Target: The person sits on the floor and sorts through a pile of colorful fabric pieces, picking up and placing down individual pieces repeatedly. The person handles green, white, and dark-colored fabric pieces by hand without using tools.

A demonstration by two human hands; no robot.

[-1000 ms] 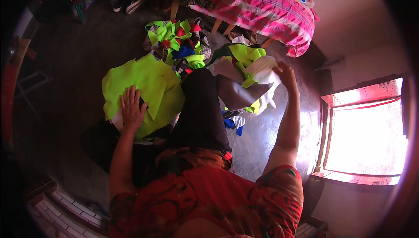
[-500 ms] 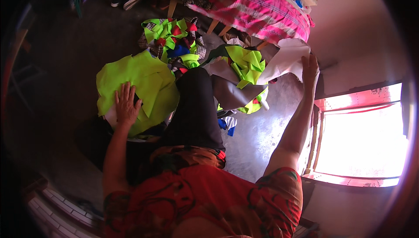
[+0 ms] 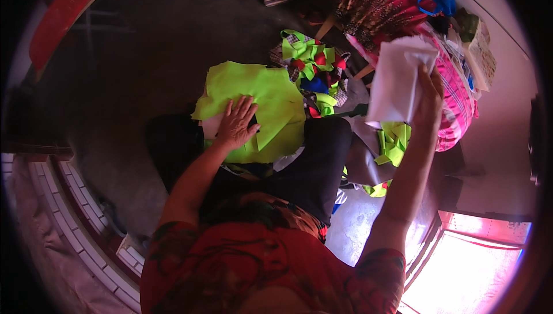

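The white fabric piece (image 3: 397,80) is hanging limp and light, raised over the pink bundle (image 3: 461,92), pinched at its edge by the right hand (image 3: 429,98). The left hand (image 3: 236,123) is pressing flat, fingers spread, on the neon-yellow fabric (image 3: 271,106) on the lap.

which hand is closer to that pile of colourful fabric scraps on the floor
Left. The left hand lies flat on the neon-yellow fabric, just beside the pile of scraps. The right hand is raised off to the right, gripping a white cloth.

dim room | window (image 3: 478,268) glare lower right | fisheye-bent, dark rim
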